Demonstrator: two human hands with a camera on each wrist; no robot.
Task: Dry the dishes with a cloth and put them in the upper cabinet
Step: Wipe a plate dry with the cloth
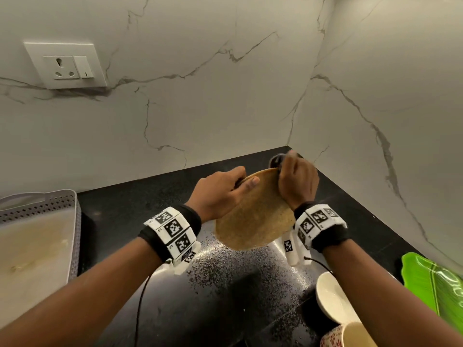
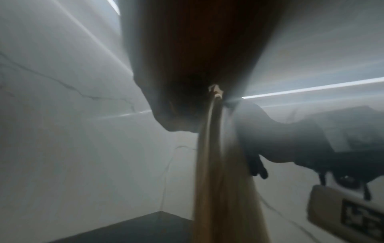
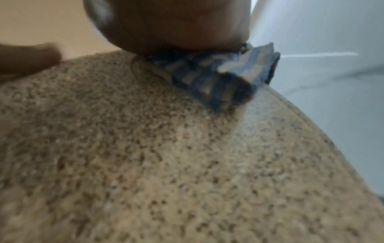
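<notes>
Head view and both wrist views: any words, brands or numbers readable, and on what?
None readable.
Left wristband and right wristband: black-and-white square marker codes only, no letters.
Wall socket: no visible lettering.
Speckled plate and cloth: no text.

Home kitchen: black countertop (image 1: 225, 296), marble-look backsplash (image 1: 200, 96), wall socket (image 1: 66, 65), dish tray (image 1: 40, 209).

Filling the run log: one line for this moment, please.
step: drying | left hand: holds round speckled brown plate | right hand: rubs blue checked cloth on rim
</notes>
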